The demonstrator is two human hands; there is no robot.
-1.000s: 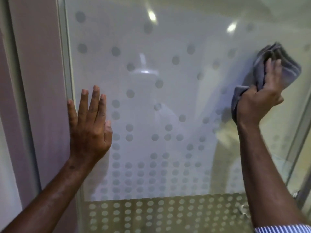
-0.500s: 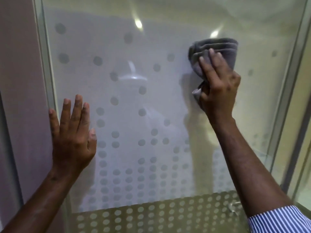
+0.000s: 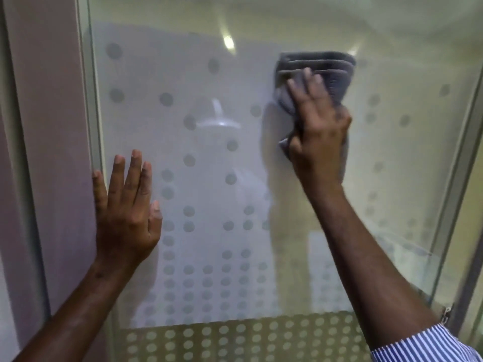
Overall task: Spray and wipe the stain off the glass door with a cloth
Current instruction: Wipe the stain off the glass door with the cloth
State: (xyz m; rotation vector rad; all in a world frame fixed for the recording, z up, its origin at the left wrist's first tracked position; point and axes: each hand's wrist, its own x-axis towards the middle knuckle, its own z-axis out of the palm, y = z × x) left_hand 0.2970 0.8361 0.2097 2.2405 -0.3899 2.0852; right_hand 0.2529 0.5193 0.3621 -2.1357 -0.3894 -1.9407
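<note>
The glass door [image 3: 209,158] fills the view, patterned with frosted grey dots that get denser toward the bottom. My right hand [image 3: 317,129] presses a folded grey cloth [image 3: 317,69] flat against the upper middle of the glass, fingers spread over it and thumb pinching its lower edge. My left hand [image 3: 125,207] lies open and flat on the glass at the door's left edge, holding nothing. No spray bottle is in view. I cannot make out a distinct stain on the glass.
A metal door frame [image 3: 90,105] runs down the left, with a pinkish wall panel [image 3: 49,152] beside it. Another frame post [image 3: 460,178] stands at the right, with a small metal fitting [image 3: 446,313] near its base. Ceiling lights reflect in the glass.
My right hand has slid the cloth leftward from the far right of the glass to the upper middle. The left hand stays flat on the door's left edge.
</note>
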